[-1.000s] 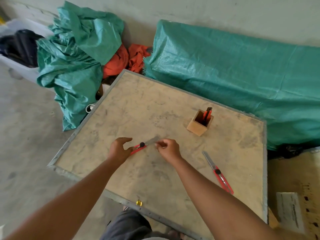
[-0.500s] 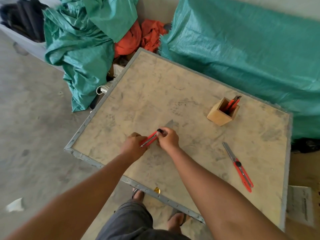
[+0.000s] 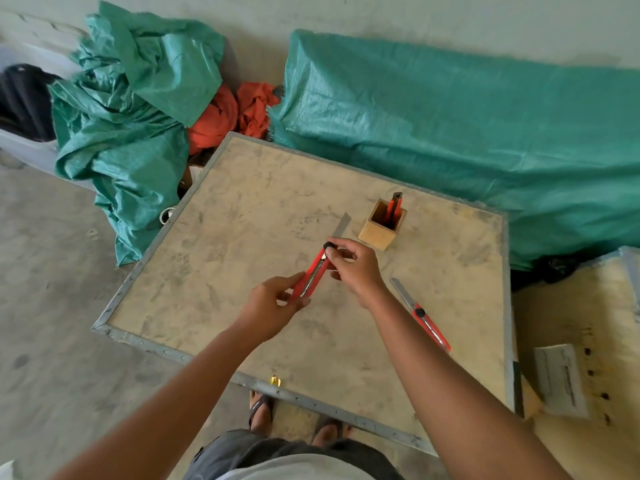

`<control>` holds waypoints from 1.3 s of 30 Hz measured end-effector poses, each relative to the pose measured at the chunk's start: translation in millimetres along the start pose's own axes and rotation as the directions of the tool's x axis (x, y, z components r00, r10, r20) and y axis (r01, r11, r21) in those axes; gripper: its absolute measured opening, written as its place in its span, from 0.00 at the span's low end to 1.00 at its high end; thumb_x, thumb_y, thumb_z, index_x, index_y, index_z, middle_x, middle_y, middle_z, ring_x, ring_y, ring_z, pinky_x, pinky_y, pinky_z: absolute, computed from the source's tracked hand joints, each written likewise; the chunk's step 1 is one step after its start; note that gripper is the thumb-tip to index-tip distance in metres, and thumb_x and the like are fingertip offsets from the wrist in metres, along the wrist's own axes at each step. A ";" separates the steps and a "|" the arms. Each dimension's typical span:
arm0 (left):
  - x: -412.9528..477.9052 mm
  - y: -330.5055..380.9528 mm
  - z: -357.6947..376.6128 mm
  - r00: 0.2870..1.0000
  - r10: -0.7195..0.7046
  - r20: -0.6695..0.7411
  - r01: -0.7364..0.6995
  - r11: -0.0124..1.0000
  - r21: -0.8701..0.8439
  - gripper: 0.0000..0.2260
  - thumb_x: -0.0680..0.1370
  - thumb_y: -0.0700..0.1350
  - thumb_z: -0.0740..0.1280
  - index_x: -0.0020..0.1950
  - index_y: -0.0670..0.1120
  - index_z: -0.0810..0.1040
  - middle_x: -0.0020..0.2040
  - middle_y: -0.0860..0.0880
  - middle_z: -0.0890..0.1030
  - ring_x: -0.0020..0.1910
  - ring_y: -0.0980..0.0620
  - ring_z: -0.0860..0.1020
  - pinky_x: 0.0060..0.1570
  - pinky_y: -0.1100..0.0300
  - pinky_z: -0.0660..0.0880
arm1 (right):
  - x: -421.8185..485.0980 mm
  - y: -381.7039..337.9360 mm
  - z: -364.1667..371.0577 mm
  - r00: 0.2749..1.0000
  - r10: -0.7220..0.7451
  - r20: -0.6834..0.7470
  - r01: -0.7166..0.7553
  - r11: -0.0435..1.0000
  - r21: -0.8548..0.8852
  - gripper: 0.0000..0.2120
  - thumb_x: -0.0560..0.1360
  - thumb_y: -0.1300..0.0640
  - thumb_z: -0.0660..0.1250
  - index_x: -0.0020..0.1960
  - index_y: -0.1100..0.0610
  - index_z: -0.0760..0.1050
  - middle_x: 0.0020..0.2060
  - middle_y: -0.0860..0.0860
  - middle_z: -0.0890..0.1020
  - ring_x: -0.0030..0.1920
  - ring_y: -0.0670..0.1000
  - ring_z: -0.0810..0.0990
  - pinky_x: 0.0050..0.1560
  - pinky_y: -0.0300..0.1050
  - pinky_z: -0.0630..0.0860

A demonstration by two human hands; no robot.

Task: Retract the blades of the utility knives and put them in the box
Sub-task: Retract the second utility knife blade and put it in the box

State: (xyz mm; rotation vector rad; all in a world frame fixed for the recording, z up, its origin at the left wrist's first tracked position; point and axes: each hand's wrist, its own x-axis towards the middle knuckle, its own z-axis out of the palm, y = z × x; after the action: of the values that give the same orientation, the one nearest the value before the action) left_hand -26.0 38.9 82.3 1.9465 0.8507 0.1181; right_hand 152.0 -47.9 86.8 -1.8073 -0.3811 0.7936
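Observation:
A red utility knife (image 3: 313,273) is held above the middle of the table, its grey blade (image 3: 341,225) out and pointing toward the box. My left hand (image 3: 273,306) grips the rear end of its handle. My right hand (image 3: 356,268) pinches the black slider knob at the front. The small wooden box (image 3: 377,233) stands upright just beyond, with one red knife (image 3: 394,206) standing in it. A second red knife (image 3: 420,315) lies flat on the table to the right of my right wrist, blade extended.
The square table (image 3: 242,216) has a grey metal rim. Green tarpaulin bundles (image 3: 467,133) and orange cloth (image 3: 228,112) lie behind it. A board with a white label (image 3: 561,379) sits at the right. My sandalled feet (image 3: 263,410) are under the near edge.
The held knife has turned to point up toward the box, and its blade shows extended where half a second ago it was hidden. My right fingers sit on the slider.

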 end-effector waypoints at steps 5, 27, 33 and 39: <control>-16.8 45.5 32.1 0.999 0.022 0.039 -0.016 0.987 -0.161 0.25 0.74 0.34 0.73 0.68 0.51 0.77 0.55 0.52 0.83 0.47 0.52 0.83 0.53 0.59 0.82 | -8.3 -14.4 -65.3 0.997 -0.043 0.063 0.040 0.998 0.054 0.11 0.77 0.59 0.73 0.60 0.55 0.83 0.48 0.56 0.84 0.43 0.50 0.87 0.43 0.45 0.86; -14.0 119.6 57.2 0.997 0.071 -0.039 -0.081 0.886 -0.457 0.23 0.71 0.31 0.75 0.59 0.53 0.82 0.49 0.43 0.87 0.48 0.42 0.86 0.57 0.47 0.81 | -69.1 -33.0 -122.0 0.939 -0.324 0.118 0.344 0.886 -0.312 0.09 0.73 0.53 0.77 0.53 0.50 0.85 0.49 0.43 0.86 0.46 0.47 0.84 0.49 0.42 0.81; 14.5 132.7 60.3 0.996 0.088 0.018 -0.072 0.902 -0.426 0.23 0.69 0.31 0.77 0.59 0.52 0.82 0.48 0.45 0.88 0.48 0.44 0.86 0.57 0.51 0.81 | -53.5 -29.2 -132.4 0.940 -0.339 0.046 0.337 0.894 -0.295 0.10 0.74 0.54 0.76 0.55 0.49 0.83 0.52 0.44 0.83 0.46 0.46 0.83 0.46 0.35 0.80; 18.9 133.2 63.6 0.994 0.113 0.013 -0.094 0.882 -0.463 0.24 0.68 0.30 0.77 0.56 0.54 0.83 0.45 0.48 0.88 0.45 0.50 0.86 0.58 0.45 0.80 | -51.9 -28.5 -136.1 0.922 -0.386 -0.012 0.363 0.877 -0.314 0.09 0.72 0.53 0.78 0.51 0.50 0.85 0.49 0.42 0.83 0.46 0.43 0.82 0.45 0.31 0.77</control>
State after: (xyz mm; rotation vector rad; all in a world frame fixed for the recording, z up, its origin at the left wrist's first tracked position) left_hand 82.9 -34.7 152.0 1.5353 0.6213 0.3162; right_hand 209.8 -164.6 158.0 -1.9567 -0.8165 0.4068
